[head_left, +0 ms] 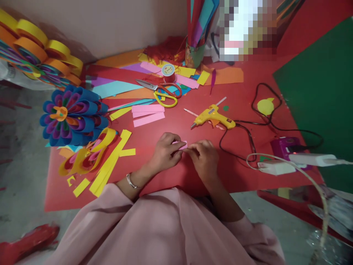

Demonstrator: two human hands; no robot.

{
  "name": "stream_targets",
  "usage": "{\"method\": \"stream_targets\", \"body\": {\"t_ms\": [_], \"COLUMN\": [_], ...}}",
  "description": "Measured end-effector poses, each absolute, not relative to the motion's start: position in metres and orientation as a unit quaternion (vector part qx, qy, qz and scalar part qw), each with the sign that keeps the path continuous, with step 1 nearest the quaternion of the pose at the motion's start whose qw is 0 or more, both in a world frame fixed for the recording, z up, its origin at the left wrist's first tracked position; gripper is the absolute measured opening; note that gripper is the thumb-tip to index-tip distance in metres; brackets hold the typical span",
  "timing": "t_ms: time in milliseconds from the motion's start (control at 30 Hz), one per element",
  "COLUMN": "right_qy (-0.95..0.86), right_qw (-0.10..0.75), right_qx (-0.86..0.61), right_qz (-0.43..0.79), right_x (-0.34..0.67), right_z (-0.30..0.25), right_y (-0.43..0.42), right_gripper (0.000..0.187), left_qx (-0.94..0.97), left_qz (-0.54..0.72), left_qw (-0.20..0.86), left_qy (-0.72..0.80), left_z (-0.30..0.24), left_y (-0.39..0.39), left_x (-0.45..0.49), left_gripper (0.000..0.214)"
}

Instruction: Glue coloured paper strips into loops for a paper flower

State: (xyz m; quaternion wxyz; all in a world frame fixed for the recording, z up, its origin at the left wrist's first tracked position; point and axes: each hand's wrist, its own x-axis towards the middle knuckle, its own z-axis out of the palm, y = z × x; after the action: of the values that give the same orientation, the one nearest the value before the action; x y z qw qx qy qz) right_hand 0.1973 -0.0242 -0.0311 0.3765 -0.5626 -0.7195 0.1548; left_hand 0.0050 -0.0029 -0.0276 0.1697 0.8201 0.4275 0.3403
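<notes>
A thread spool [168,73] stands near a green cup [195,55], white adapters [275,168] beside a purple socket box [284,144].

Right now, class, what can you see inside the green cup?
Red, blue and purple strips stick up out of the green cup; its wall hides their lower ends and anything deeper.

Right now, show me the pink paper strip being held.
The strip between left hand and right hand; the other pink strips lie untouched, farther out on the red table.

Pink paper strip [185,144] between fingers [176,146]
</notes>
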Motion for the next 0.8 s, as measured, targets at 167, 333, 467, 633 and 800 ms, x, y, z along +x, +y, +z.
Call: {"method": "stream_targets", "body": {"t_ms": [167, 333, 467, 633, 800], "right_qy": [-0.713, -0.713, -0.706, -0.719, -0.717], "right_qw": [0.373, 0.363, 0.357, 0.344, 0.328], "right_qx": [-0.569, -0.571, -0.580, -0.575, -0.593], "right_qz": [0.170, 0.186, 0.191, 0.184, 0.164], "right_x": [0.1959, 0.1953, 0.1955, 0.1958, 0.1961], "right_z": [-0.0298, -0.0289, -0.0285, -0.0266, -0.0260], "right_y": [-0.0246, -0.0257, -0.0260, -0.0252, -0.0238], "right_gripper": [0.023, 0.024, 0.024, 0.029, 0.034], "left_qx": [0.817, 0.814, 0.811, 0.814, 0.816], "left_qz": [0.338, 0.343, 0.331, 0.335, 0.332], "left_qw": [0.177, 0.186, 0.197, 0.192, 0.195], "left_qy": [0.432, 0.430, 0.440, 0.433, 0.432], "left_z": [-0.0297, -0.0302, -0.0296, -0.0258, -0.0242], "left_y": [-0.0031, -0.0030, -0.0035, -0.0025, -0.0019], "left_x": [0.0046, 0.0038, 0.0036, 0.0054, 0.0055], "left_gripper": [0.030, 0.035, 0.037, 0.039, 0.036]}}
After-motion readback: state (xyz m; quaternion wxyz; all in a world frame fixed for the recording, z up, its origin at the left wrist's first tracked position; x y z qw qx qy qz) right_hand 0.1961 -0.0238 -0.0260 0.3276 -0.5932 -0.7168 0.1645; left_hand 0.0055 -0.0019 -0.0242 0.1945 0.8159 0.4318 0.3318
